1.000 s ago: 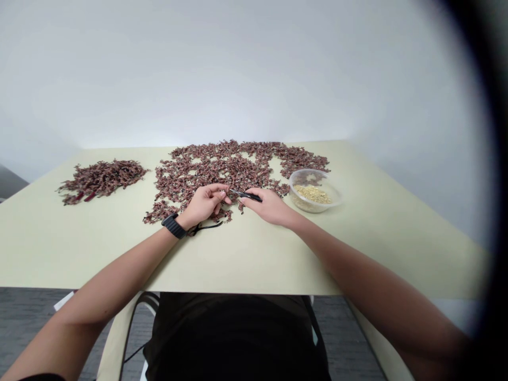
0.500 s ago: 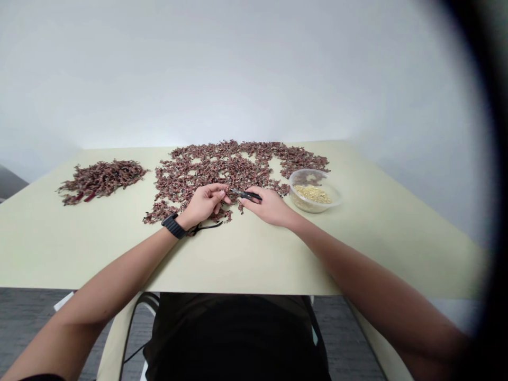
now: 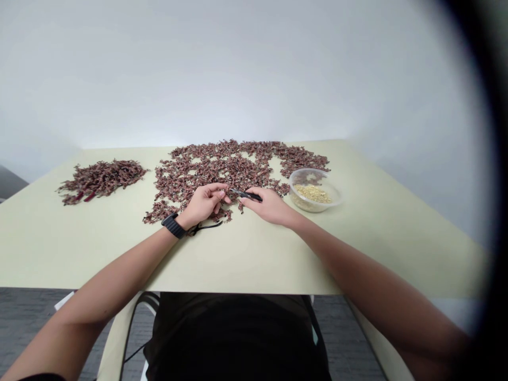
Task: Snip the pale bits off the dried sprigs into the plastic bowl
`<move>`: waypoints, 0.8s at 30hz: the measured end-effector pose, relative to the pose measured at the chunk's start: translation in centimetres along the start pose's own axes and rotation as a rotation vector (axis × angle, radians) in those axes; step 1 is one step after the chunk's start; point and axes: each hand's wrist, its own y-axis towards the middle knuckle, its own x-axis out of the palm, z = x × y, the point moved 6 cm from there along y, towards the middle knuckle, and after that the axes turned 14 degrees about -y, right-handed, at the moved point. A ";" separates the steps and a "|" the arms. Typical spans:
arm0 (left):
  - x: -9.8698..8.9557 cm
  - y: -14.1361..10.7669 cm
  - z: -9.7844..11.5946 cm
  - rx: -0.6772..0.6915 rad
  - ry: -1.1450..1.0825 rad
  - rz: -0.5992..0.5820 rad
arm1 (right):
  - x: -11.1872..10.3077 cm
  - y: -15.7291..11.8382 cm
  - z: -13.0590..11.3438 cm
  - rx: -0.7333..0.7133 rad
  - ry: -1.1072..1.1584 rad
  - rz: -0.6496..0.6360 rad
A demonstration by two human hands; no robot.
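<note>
Small black-handled pliers [image 3: 252, 196] are in my right hand [image 3: 270, 205], their metal tips pointing left. Those tips meet the fingertips of my left hand [image 3: 206, 203], which are pinched on something too small to make out. Both hands are over the near edge of a wide spread of small reddish-brown pieces [image 3: 214, 172]. To the right of my right hand stands a clear round bowl [image 3: 337, 200] with small golden bits [image 3: 313, 194] in it. A black-handled tool [image 3: 210, 226] lies beside my left wrist, partly hidden by it.
A heap of reddish-brown pieces [image 3: 105, 180] lies on the left of the pale yellow table [image 3: 238, 264]. Behind the table rises a white wall [image 3: 238, 69]. My left wrist wears a black watch [image 3: 173, 226].
The handles of the pliers in my right hand have closed together. My left hand has stayed almost where it was.
</note>
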 end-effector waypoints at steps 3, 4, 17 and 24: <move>0.0 0.0 0.0 0.010 0.003 0.001 | -0.1 0.0 -0.1 0.003 0.022 -0.016; 0.0 0.0 0.0 0.011 0.003 0.000 | -0.1 0.0 -0.1 0.006 0.027 -0.018; 0.2 -0.1 0.4 0.016 -0.002 0.004 | 0.4 -0.4 0.2 0.145 0.229 -0.087; 0.2 -0.1 0.5 0.006 -0.002 0.012 | 0.4 -0.5 0.1 0.147 0.250 -0.090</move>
